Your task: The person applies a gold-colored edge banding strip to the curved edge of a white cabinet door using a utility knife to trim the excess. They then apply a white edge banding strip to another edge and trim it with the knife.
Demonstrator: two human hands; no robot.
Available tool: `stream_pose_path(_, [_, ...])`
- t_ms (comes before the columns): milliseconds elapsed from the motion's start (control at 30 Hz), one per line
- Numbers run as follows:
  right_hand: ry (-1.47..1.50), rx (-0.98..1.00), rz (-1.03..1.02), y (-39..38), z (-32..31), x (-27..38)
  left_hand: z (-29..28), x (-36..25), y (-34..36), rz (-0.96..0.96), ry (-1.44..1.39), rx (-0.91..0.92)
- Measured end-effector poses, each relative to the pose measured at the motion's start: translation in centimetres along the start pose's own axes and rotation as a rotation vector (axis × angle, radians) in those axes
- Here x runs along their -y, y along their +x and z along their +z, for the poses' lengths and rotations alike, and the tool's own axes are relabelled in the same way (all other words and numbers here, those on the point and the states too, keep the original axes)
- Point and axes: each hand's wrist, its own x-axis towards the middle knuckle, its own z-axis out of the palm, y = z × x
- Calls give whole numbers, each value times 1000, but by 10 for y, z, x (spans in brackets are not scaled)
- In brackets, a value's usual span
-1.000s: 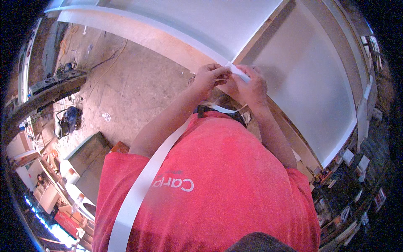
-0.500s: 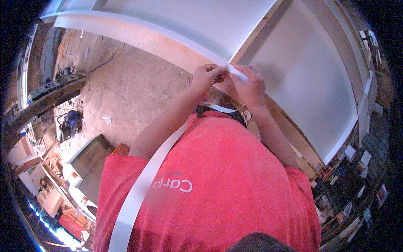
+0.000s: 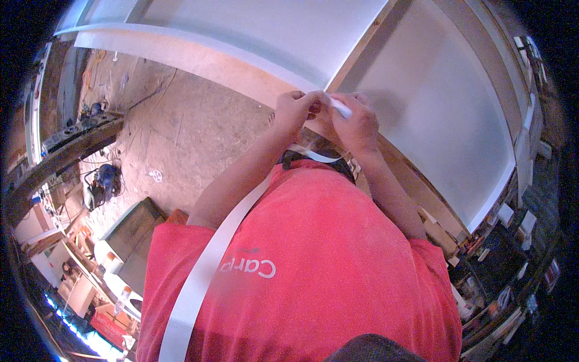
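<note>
In front of me both hands meet at the front edge of a large wooden carcass [image 3: 241, 75] with pale inner panels. A white flexible strip [image 3: 342, 110] shows between the fingers of my right hand [image 3: 360, 123], which is closed around it. My left hand [image 3: 295, 113] is closed beside it, its fingertips pinching at the strip's other end; they partly hide it. A long white band [image 3: 205, 271] hangs down over my red shirt and curves at my waist. Whether it joins the piece in my hands cannot be seen.
A wooden divider [image 3: 362, 45] splits the carcass. On the left are a dark beam [image 3: 60, 151], a blue-black power tool [image 3: 107, 181] with cords, and a grey-green box [image 3: 132, 232]. Small tools and offcuts [image 3: 482, 259] lie at the right. The floor [image 3: 187, 120] is dusty.
My hands have shifted very slightly to the left along the edge, still together. Less of the white strip shows between them now.
</note>
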Motion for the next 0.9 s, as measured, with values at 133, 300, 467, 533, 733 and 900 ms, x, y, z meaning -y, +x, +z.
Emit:
stream_pose_path(133, [-4,6,-35,1,-5,2,-1,-2,3,-34,42,-23])
stream_pose_path(300, [126,141,183,-1,-27,-9,-2,-4,0,-22,-3,-30])
stream_pose_path(467, [211,248,331,-1,-41,-33,-4,-8,1,-38,-1,-28])
stream_pose_path(533, [216,249,347,-2,-38,-39,-6,-9,2,-58,11,-47])
stream_pose_path(733, [67,166,132,-6,-30,-47,-6,-9,1,-53,-11,-35])
stream_pose_path(900, [-11,185,171,-10,-30,-43,-4,-10,-2,-54,-11,-37])
